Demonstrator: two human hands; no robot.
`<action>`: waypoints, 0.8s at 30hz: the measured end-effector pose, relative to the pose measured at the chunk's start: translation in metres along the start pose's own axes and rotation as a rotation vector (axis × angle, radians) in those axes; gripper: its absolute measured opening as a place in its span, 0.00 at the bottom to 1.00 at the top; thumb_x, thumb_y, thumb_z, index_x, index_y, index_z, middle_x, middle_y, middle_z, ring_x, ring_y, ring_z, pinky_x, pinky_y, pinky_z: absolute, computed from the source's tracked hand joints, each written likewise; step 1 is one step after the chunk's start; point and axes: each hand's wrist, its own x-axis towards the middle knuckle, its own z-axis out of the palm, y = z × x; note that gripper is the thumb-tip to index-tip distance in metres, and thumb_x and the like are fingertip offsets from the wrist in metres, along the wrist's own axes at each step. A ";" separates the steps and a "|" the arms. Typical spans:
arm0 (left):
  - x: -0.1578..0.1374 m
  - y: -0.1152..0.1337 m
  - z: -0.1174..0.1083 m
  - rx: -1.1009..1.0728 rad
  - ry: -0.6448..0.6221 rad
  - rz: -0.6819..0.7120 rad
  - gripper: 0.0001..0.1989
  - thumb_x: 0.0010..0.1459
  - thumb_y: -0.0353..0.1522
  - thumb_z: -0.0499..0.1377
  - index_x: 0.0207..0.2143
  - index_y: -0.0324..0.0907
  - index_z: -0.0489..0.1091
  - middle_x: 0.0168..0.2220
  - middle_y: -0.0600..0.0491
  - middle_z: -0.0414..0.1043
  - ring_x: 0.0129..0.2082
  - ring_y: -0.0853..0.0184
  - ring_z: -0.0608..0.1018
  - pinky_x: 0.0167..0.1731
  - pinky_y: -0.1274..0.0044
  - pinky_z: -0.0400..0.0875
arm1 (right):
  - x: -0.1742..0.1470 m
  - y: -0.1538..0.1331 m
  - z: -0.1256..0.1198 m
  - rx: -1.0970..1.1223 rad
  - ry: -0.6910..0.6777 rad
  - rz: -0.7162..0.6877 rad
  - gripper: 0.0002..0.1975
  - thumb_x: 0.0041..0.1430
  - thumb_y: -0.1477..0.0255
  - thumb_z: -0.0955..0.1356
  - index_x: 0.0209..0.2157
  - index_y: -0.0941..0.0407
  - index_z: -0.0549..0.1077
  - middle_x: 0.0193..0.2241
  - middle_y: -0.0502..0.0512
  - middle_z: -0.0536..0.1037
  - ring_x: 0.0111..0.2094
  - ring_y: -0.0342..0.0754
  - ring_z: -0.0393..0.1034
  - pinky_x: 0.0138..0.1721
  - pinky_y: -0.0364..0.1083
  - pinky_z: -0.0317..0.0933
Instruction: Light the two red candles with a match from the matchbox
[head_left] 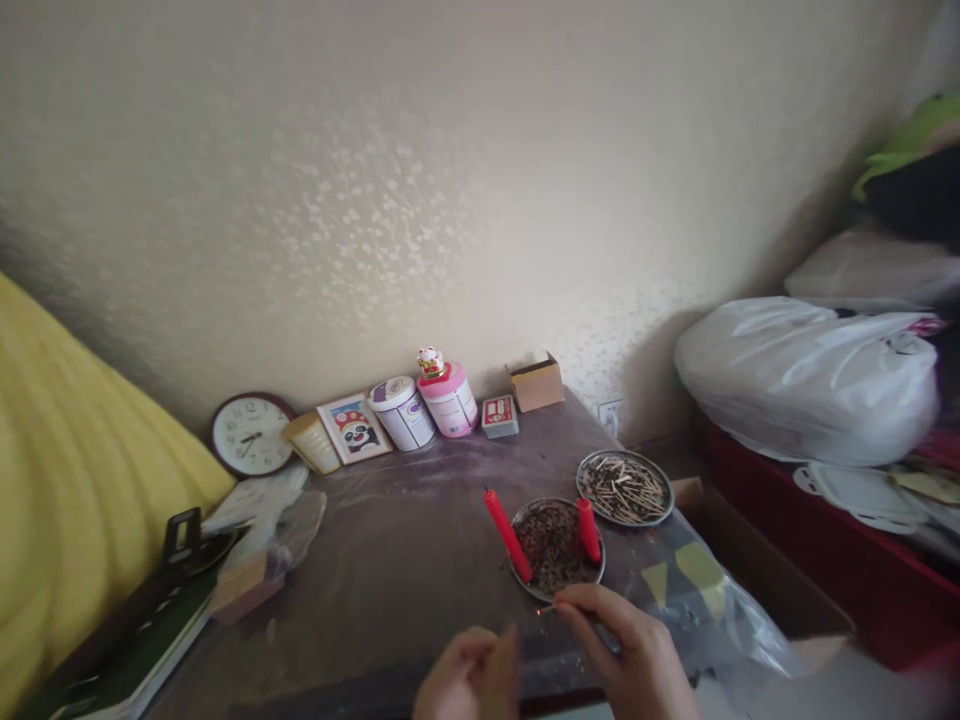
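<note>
My right hand (626,650) pinches a thin matchstick (546,608), whose tip shows a small glow just below the near plate's rim. My left hand (469,678) sits beside it at the bottom edge, fingers closed around a small brownish object that may be a matchbox; blur hides detail. Just beyond my hands a round metal plate (556,580) holds dark bits, with a long red candle (508,535) at its left rim and a shorter red candle (589,530) on its right side. A second metal plate (625,488) behind it holds several matchsticks.
Along the wall stand a clock (250,433), a panda picture (354,428), a white jar (402,412), a pink jar (448,398), a small red tin (500,415) and a cardboard box (535,384). A big white plastic bag (806,380) lies at right; yellow fabric (67,480) lies at left.
</note>
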 end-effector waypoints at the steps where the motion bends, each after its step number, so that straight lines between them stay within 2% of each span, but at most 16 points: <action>1: 0.001 0.006 -0.008 -0.059 0.051 0.078 0.17 0.36 0.45 0.70 0.25 0.42 0.79 0.15 0.54 0.68 0.15 0.70 0.67 0.18 0.77 0.61 | 0.000 0.003 0.001 0.028 -0.005 0.084 0.10 0.61 0.65 0.66 0.32 0.54 0.77 0.29 0.52 0.82 0.31 0.48 0.77 0.33 0.38 0.69; 2: 0.002 0.012 -0.015 -0.129 0.107 0.164 0.21 0.33 0.46 0.71 0.28 0.42 0.80 0.17 0.53 0.69 0.16 0.69 0.68 0.16 0.77 0.61 | 0.001 0.004 0.002 0.056 -0.016 0.145 0.11 0.61 0.63 0.66 0.31 0.54 0.77 0.28 0.52 0.81 0.31 0.48 0.76 0.32 0.39 0.68; 4: 0.002 0.021 -0.027 -0.256 0.257 0.233 0.23 0.30 0.46 0.72 0.29 0.41 0.80 0.20 0.53 0.70 0.18 0.68 0.69 0.16 0.77 0.63 | 0.002 0.003 0.000 0.099 -0.022 0.212 0.14 0.61 0.60 0.66 0.29 0.54 0.76 0.25 0.51 0.79 0.29 0.48 0.74 0.30 0.39 0.67; 7: -0.002 0.028 -0.034 -0.370 0.428 0.242 0.20 0.32 0.44 0.72 0.24 0.39 0.78 0.22 0.53 0.70 0.20 0.68 0.71 0.18 0.76 0.67 | 0.005 -0.003 -0.005 0.120 -0.028 0.244 0.17 0.60 0.58 0.65 0.27 0.55 0.75 0.25 0.51 0.78 0.29 0.48 0.72 0.30 0.39 0.65; 11: -0.005 0.030 -0.035 -0.445 0.567 0.221 0.20 0.30 0.43 0.72 0.22 0.37 0.76 0.24 0.52 0.73 0.24 0.66 0.73 0.23 0.75 0.72 | 0.008 -0.008 -0.009 0.121 -0.007 0.252 0.18 0.60 0.57 0.65 0.24 0.54 0.74 0.23 0.51 0.76 0.27 0.48 0.70 0.29 0.39 0.63; 14: -0.004 0.030 -0.037 -0.488 0.610 0.186 0.20 0.29 0.42 0.73 0.21 0.36 0.76 0.24 0.52 0.74 0.24 0.66 0.74 0.24 0.74 0.73 | 0.010 -0.006 -0.009 0.143 0.018 0.233 0.18 0.59 0.58 0.65 0.23 0.54 0.74 0.22 0.50 0.75 0.26 0.47 0.68 0.28 0.39 0.63; 18: -0.002 0.028 -0.040 -0.515 0.604 0.180 0.20 0.31 0.41 0.72 0.23 0.35 0.76 0.24 0.51 0.75 0.24 0.66 0.75 0.24 0.74 0.73 | 0.010 -0.008 -0.010 0.165 0.028 0.240 0.19 0.60 0.58 0.65 0.22 0.55 0.72 0.22 0.51 0.74 0.26 0.48 0.67 0.27 0.40 0.63; 24: -0.001 0.026 -0.041 -0.531 0.600 0.181 0.17 0.35 0.40 0.71 0.23 0.36 0.76 0.25 0.50 0.76 0.25 0.65 0.76 0.23 0.74 0.74 | 0.012 -0.014 -0.013 0.209 0.022 0.290 0.17 0.58 0.59 0.66 0.22 0.55 0.74 0.23 0.52 0.76 0.27 0.50 0.70 0.27 0.40 0.65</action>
